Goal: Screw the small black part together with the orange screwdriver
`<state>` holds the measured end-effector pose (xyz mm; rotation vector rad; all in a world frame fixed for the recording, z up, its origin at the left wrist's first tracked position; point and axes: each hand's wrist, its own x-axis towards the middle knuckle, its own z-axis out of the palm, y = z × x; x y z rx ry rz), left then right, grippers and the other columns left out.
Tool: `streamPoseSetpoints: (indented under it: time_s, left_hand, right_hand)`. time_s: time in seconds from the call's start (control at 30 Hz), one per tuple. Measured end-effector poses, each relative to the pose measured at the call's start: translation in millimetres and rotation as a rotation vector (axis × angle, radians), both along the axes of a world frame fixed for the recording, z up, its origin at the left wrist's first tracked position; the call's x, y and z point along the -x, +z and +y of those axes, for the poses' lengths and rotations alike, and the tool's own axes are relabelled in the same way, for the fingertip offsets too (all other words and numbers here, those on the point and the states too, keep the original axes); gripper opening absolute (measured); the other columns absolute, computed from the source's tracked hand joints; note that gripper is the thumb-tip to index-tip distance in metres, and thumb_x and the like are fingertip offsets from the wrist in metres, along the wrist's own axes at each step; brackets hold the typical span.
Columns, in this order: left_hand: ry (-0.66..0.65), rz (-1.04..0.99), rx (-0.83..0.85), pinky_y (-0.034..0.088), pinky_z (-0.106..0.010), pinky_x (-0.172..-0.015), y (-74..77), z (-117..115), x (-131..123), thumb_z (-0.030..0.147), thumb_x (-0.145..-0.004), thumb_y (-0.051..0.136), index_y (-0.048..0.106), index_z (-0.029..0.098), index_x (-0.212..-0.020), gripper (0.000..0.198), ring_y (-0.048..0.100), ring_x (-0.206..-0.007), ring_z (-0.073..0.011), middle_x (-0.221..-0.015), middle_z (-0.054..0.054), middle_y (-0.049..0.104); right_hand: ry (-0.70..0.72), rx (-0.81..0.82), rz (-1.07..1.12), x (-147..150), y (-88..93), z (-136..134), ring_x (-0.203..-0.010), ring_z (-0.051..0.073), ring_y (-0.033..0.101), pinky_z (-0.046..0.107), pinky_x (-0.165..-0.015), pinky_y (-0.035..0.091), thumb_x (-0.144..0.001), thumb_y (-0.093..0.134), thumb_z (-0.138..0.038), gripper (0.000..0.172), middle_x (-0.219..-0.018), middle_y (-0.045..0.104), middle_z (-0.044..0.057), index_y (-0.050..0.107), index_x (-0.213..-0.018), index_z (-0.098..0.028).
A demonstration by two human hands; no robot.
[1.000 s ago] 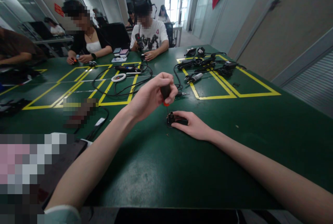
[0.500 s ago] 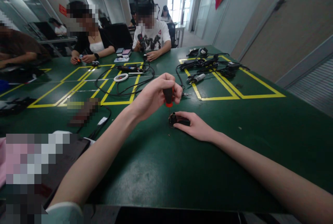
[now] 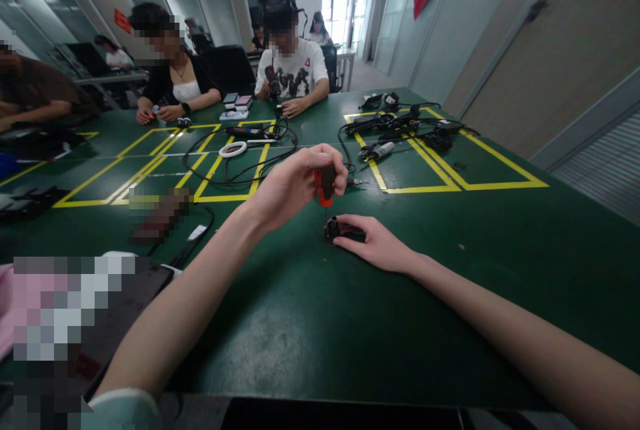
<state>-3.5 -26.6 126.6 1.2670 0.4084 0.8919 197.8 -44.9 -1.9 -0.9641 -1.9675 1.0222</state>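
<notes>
My left hand (image 3: pixel 305 180) is closed round the red and black handle of a screwdriver (image 3: pixel 326 187), held upright with its thin shaft pointing down. The tip meets or nearly meets a small black part (image 3: pixel 334 231) lying on the green table (image 3: pixel 400 323); the exact contact is too small to tell. From the right, my right hand (image 3: pixel 373 243) grips this black part between thumb and fingers. A tiny piece (image 3: pixel 325 259), perhaps a screw, lies on the table just in front of the part.
Black cables and plugs (image 3: pixel 400 125) lie behind to the right. A looped cable with a white ring (image 3: pixel 233 149) is behind my left hand. A brown object (image 3: pixel 163 215) lies at left. People sit across the table, one in a white shirt (image 3: pixel 315 63).
The screwdriver handle has turned and tilted slightly, and my left hand's fingers have shifted a little round it. My right hand and the black part have stayed in place.
</notes>
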Motion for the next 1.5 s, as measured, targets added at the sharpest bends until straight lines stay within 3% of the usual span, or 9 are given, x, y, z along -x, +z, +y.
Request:
streamPoseSetpoints:
  time_s: [0.2, 0.4, 0.5, 0.7, 0.83, 1.0, 1.13, 1.3, 1.5]
  left_hand:
    - [0.006, 0.005, -0.009, 0.048, -0.025, -0.065, -1.2, -0.9, 0.1, 0.031, -0.083, 0.066, 0.05, 0.019, -0.083, 0.02, 0.06, -0.063, -0.013, -0.072, 0.001, 0.064]
    - [-0.036, -0.029, 0.013, 0.04, -0.025, -0.057, 1.1, 0.5, 0.0, 0.037, -0.089, 0.054, 0.062, 0.015, -0.084, 0.024, 0.046, -0.053, -0.0118, -0.058, 0.0, 0.052]
    - [-0.025, -0.039, 0.029, 0.043, -0.026, -0.06, 2.0, 1.3, 0.1, 0.036, -0.088, 0.053, 0.065, 0.013, -0.077, 0.028, 0.05, -0.057, -0.0128, -0.062, -0.002, 0.053]
    - [0.01, -0.009, 0.007, 0.051, -0.027, -0.072, 0.6, -0.2, 0.7, 0.031, -0.083, 0.063, 0.058, 0.016, -0.081, 0.015, 0.063, -0.071, -0.0151, -0.074, -0.002, 0.064]
    - [0.02, -0.002, -0.002, 0.046, -0.025, -0.063, 0.4, -1.4, 0.3, 0.029, -0.083, 0.063, 0.051, 0.019, -0.082, 0.016, 0.057, -0.06, -0.0124, -0.072, 0.001, 0.062]
    - [-0.003, -0.025, 0.016, 0.043, -0.025, -0.059, 1.8, 0.2, 0.0, 0.037, -0.087, 0.055, 0.062, 0.015, -0.088, 0.023, 0.048, -0.055, -0.0121, -0.063, 0.0, 0.055]
    - [-0.009, -0.04, 0.023, 0.046, -0.026, -0.063, 1.8, 1.0, -0.2, 0.037, -0.086, 0.055, 0.064, 0.013, -0.077, 0.027, 0.054, -0.061, -0.0134, -0.066, -0.003, 0.056]
    - [0.02, -0.017, 0.004, 0.051, -0.026, -0.073, -0.3, -1.7, -1.1, 0.031, -0.083, 0.067, 0.056, 0.017, -0.082, 0.018, 0.064, -0.073, -0.0151, -0.076, -0.002, 0.065]
    - [0.0, -0.021, 0.01, 0.041, -0.024, -0.057, 0.2, -0.5, -2.0, 0.039, -0.088, 0.062, 0.06, 0.017, -0.085, 0.023, 0.048, -0.054, -0.0109, -0.063, 0.001, 0.055]
  right_hand:
    - [0.007, 0.014, -0.011, -0.4, 1.2, -0.5, -0.107, 0.026, 0.076, 0.048, -0.102, 0.062, -0.09, 0.071, -0.031, 0.036, -0.12, 0.079, 0.012, 0.071, -0.123, -0.017]
    - [0.013, 0.003, -0.016, -0.1, 2.0, -0.9, -0.106, 0.026, 0.076, 0.048, -0.102, 0.062, -0.091, 0.071, -0.031, 0.034, -0.12, 0.079, 0.012, 0.071, -0.122, -0.017]
    - [0.008, -0.003, -0.01, 0.3, 1.3, -0.8, -0.105, 0.025, 0.077, 0.047, -0.101, 0.062, -0.09, 0.071, -0.03, 0.033, -0.119, 0.079, 0.011, 0.071, -0.121, -0.017]
    - [0.011, 0.003, 0.006, 0.4, 0.3, -0.1, -0.106, 0.025, 0.077, 0.047, -0.101, 0.063, -0.09, 0.072, -0.031, 0.033, -0.12, 0.079, 0.011, 0.071, -0.121, -0.017]
    - [0.013, 0.002, 0.0, 0.2, 0.3, 0.0, -0.106, 0.025, 0.077, 0.047, -0.102, 0.062, -0.09, 0.072, -0.031, 0.034, -0.119, 0.079, 0.011, 0.071, -0.122, -0.017]
    - [0.008, -0.002, -0.005, 0.5, 1.0, -0.7, -0.107, 0.026, 0.076, 0.048, -0.102, 0.062, -0.09, 0.071, -0.031, 0.035, -0.121, 0.079, 0.012, 0.071, -0.122, -0.017]
    - [0.008, 0.006, 0.0, 0.7, 2.7, -1.4, -0.107, 0.027, 0.076, 0.049, -0.102, 0.062, -0.09, 0.072, -0.031, 0.036, -0.12, 0.079, 0.012, 0.071, -0.123, -0.018]
    - [0.017, 0.011, -0.005, 0.4, 3.7, -1.1, -0.107, 0.026, 0.076, 0.05, -0.103, 0.061, -0.09, 0.072, -0.031, 0.034, -0.12, 0.079, 0.011, 0.073, -0.122, -0.019]
    - [0.008, 0.002, -0.015, 0.5, 2.3, -0.7, -0.106, 0.027, 0.077, 0.049, -0.102, 0.062, -0.09, 0.072, -0.031, 0.034, -0.118, 0.079, 0.012, 0.072, -0.121, -0.017]
